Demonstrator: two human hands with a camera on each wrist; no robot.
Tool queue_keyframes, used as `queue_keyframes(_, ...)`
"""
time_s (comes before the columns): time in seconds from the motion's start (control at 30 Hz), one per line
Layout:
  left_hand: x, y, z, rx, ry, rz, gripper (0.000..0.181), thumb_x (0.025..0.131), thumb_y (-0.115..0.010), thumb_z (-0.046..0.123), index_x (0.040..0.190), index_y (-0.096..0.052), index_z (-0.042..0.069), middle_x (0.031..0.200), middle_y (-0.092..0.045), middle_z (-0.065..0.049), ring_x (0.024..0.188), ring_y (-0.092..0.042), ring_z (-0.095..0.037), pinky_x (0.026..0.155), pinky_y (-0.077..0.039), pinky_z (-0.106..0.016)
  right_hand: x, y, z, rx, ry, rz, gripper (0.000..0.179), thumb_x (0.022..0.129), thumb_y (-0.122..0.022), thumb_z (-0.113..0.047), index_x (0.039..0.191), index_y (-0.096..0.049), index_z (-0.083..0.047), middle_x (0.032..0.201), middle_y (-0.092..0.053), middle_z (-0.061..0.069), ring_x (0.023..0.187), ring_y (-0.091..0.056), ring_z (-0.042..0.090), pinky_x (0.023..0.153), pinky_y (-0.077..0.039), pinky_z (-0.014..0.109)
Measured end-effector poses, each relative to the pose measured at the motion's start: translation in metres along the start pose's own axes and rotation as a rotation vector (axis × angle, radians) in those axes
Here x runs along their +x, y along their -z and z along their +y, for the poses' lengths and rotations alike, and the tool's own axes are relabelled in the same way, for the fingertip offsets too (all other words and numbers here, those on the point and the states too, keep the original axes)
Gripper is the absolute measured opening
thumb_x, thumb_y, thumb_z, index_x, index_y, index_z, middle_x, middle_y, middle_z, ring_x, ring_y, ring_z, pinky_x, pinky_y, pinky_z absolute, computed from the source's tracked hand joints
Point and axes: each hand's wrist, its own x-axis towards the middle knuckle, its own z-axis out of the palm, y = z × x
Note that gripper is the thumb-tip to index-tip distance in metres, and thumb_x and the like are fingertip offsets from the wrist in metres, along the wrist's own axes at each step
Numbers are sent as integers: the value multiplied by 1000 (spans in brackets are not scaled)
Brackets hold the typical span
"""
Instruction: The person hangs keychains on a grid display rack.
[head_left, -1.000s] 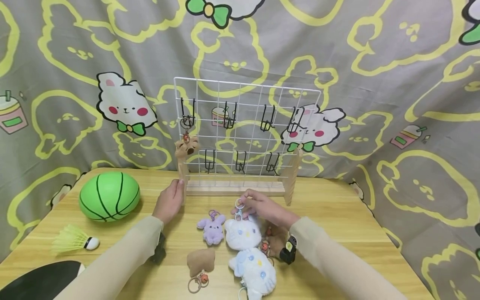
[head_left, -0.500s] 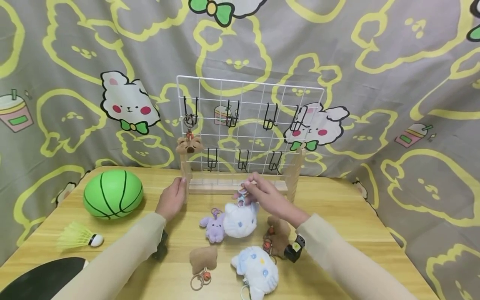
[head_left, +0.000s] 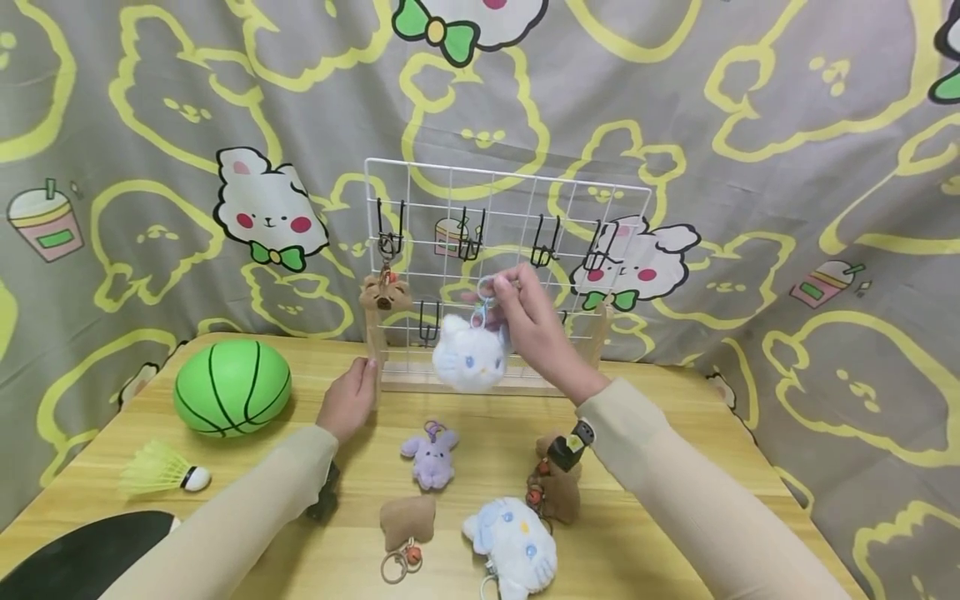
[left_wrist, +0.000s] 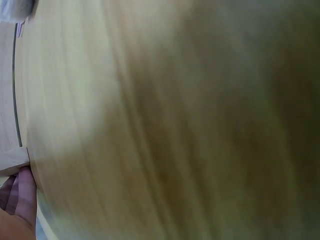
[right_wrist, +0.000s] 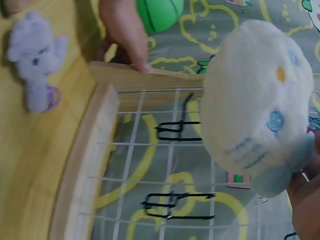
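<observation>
My right hand (head_left: 538, 329) pinches the ring of a white plush cat-head keychain (head_left: 468, 357), which hangs upright in front of the grid. In the right wrist view the plush head (right_wrist: 250, 100) shows blue eyes and an orange nose, with fingers (right_wrist: 307, 205) at its ring. Behind it stands a white wire grid rack (head_left: 510, 175) with black hooks (head_left: 544, 242). My left hand (head_left: 347, 400) grips the rack's left wooden upright (head_left: 375, 342) low down; the left wrist view shows thumb and fingers at the wood's end (left_wrist: 15, 159). A brown bear keychain (head_left: 386, 292) hangs from the top-left hook.
On the table lie a purple plush keychain (head_left: 432, 458), a brown plush keychain (head_left: 407, 521), another white cat plush (head_left: 517, 542) and brown plush (head_left: 558, 496) under the right forearm. A green ball (head_left: 232, 387), shuttlecock (head_left: 161, 473) and black rounded object (head_left: 90, 554) sit left.
The right hand has lifted the white cat keychain off the table and up before the rack's lower hooks. The left hand keeps its place at the upright.
</observation>
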Motion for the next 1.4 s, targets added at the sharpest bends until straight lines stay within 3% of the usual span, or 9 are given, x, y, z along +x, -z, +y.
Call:
queue_keyframes(0.2,0,-1,-3,13,-28,19,67,115,-17,48,143,-49,-3,106,-68,-23,93,-65,-36,83,-55,-53,22,-4,-11,-21,51,84,22,116,-35,-19,117,-43,1,114,-74,29,77,-71,10,73,-61,26)
queue_keyframes(0.4,0,-2,-7,23,-42,33,66,115,-17,46,141,-50,-4,104,-68,-21,91,-65,-35,83,-55,-54,33,-9,-10,-55,-5,94,23,116,-35,-21,118,-42,1,115,-73,31,76,-70,13,76,-60,25)
queue_keyframes(0.63,0,-3,-5,29,-23,35,64,115,-18,46,142,-50,-3,104,-68,-20,91,-65,-33,84,-55,-54,40,-10,2,-24,-89,95,21,115,-34,-20,115,-43,0,116,-73,31,91,-73,30,82,-61,28)
queue_keyframes(0.87,-2,-1,0,33,-30,37,62,115,-19,44,141,-50,-4,101,-67,-20,89,-64,-33,83,-55,-53,42,-9,8,-72,-60,75,24,115,-36,-17,113,-49,3,112,-74,30,106,-75,38,92,-63,40)
queue_keyframes(1.1,-4,2,0,47,-27,45,59,116,-21,41,139,-51,-4,96,-66,-18,86,-63,-32,79,-54,-51,39,-3,12,-132,-98,78,21,113,-43,-14,119,-52,5,125,-70,28,118,-71,39,103,-59,45)
queue_keyframes(1.23,-1,0,-2,41,-38,41,61,115,-20,43,140,-51,-4,97,-66,-18,86,-64,-31,79,-54,-51,35,2,13,-142,-156,66,21,113,-45,-15,122,-52,3,125,-73,27,121,-71,37,100,-60,45)
queue_keyframes(1.4,1,-1,-4,47,-37,34,61,115,-20,44,138,-51,-4,95,-65,-17,83,-62,-30,78,-54,-50,28,6,16,-76,-209,47,25,113,-47,-19,124,-52,2,127,-73,25,122,-71,35,94,-62,38)
